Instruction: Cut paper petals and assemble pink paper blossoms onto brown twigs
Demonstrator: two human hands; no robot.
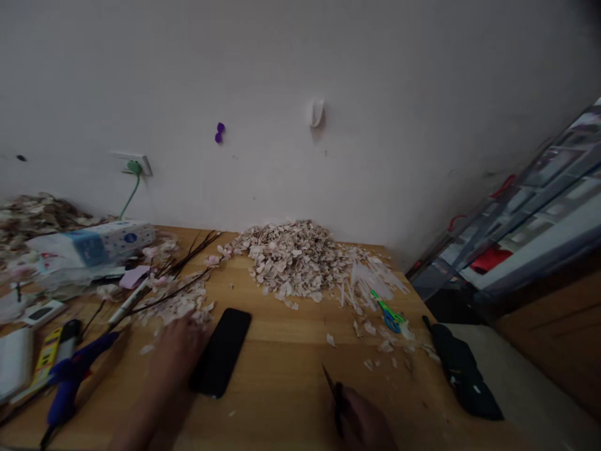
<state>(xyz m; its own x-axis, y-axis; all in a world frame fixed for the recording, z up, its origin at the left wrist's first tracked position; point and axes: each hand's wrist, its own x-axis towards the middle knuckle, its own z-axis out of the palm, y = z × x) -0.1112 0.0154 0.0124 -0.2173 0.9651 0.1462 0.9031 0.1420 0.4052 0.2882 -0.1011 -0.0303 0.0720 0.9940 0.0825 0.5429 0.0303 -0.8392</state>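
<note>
Pale petals (pixel 176 299) by the left hand (pixel 181 344), fingers unreadable, could be scattered by haste, a pointed tool (pixel 330 381) being gripped in the right hand's (pixel 364 416) fingers near the tabletop's (pixel 277 376) front edge.

No text can be read; a dark blue oval mark (pixel 130 238) on the blue-and-white pack (pixel 91 248), dark marks (pixel 46 361) on the yellow object (pixel 49 346) and a small white patch (pixel 477 389) on the dark pouch (pixel 460 363) are seen, too blurred to be deciphered
</note>
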